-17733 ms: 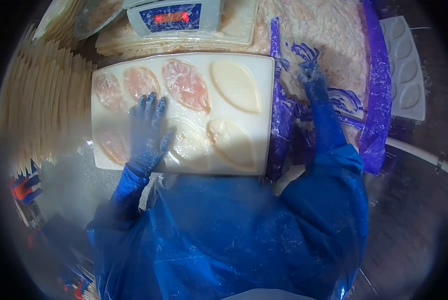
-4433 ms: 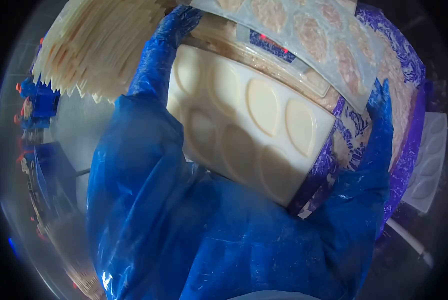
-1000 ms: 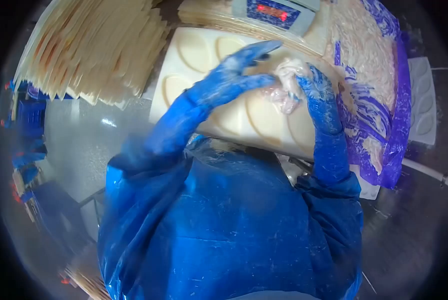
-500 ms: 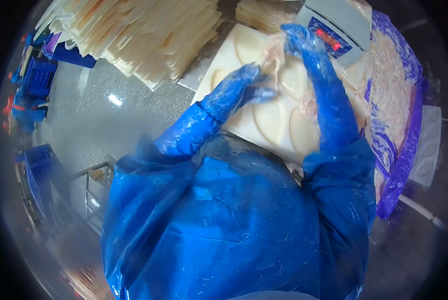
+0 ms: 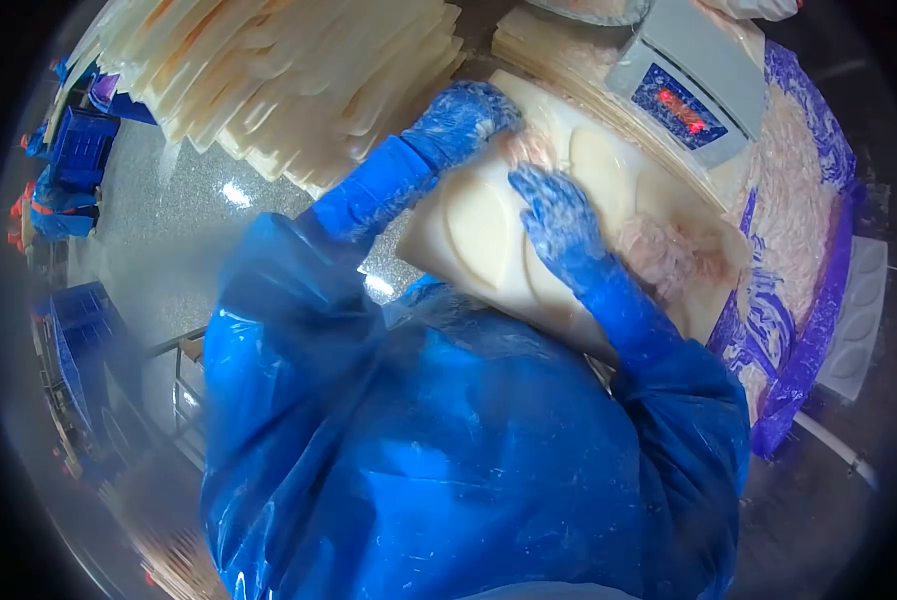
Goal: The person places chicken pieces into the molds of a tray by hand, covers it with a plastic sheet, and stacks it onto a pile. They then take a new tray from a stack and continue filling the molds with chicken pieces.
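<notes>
A pale tray with shallow oval hollows (image 5: pixel 473 230) lies tilted in front of me. My left hand (image 5: pixel 465 118), in a wet blue glove, is at the tray's far left part, its fingers bent down against a piece of pale pink raw meat (image 5: pixel 533 150) in a hollow. Just below that piece my right hand (image 5: pixel 560 220), gloved too, rests flat over the tray with its fingers stretched and close together. Their tips are beside the meat. More raw meat (image 5: pixel 663 255) lies on the tray's right part.
Behind the tray stands a grey scale (image 5: pixel 693 90) with a red lit display, beside a stack of thin trays (image 5: pixel 568 55). A tall leaning tray stack (image 5: pixel 278 80) fills the far left. At right, a purple plastic bag (image 5: pixel 818 330) surrounds a heap of raw meat (image 5: pixel 783 190).
My hands held the meat stretched between them above the tray; now it lies in a hollow. The left hand went farther out, the right came nearer and left. The tray has turned.
</notes>
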Demonstrator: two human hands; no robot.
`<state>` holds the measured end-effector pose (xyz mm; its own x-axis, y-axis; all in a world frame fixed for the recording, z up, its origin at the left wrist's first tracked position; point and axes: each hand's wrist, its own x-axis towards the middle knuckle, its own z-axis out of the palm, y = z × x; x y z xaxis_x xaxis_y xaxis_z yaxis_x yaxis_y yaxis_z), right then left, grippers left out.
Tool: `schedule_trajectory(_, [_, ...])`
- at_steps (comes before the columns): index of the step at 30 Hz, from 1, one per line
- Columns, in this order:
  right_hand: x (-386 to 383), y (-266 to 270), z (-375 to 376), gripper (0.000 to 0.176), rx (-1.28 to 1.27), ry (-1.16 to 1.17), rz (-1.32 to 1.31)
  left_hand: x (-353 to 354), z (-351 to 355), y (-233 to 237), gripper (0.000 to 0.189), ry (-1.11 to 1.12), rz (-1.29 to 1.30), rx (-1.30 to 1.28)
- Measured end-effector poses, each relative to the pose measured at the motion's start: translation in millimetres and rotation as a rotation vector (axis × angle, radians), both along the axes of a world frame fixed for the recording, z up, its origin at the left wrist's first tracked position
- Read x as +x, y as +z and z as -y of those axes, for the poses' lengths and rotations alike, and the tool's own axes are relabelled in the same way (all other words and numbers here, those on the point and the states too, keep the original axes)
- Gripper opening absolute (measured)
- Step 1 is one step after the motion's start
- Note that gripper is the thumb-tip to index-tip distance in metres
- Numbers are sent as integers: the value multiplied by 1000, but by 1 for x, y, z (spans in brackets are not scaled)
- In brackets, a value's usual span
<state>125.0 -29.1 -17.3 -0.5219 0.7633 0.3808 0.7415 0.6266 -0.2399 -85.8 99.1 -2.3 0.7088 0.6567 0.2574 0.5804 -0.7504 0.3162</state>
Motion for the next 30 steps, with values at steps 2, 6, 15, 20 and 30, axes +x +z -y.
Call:
schedule_trajectory(2, [10, -1, 12, 51, -138, 40, -41, -7, -1, -8, 34, 69, -163, 22])
schedule_trajectory(6, [-21, 0, -7, 52, -30, -182, 157, -1, -16, -13, 34, 106, -169, 11])
schedule_trajectory(15, [51, 44, 72, 47, -134, -271, -201, 34, 43, -24, 74, 218, -37, 201])
schedule_trajectory(20, [144, 50, 87, 43, -22, -601, -275, 43, 66, -27, 74, 199, 31, 189])
schedule_trajectory(30, [150, 5, 79, 22, -34, -492, -110, 165, 105, -4, 47, -140, 206, 31])
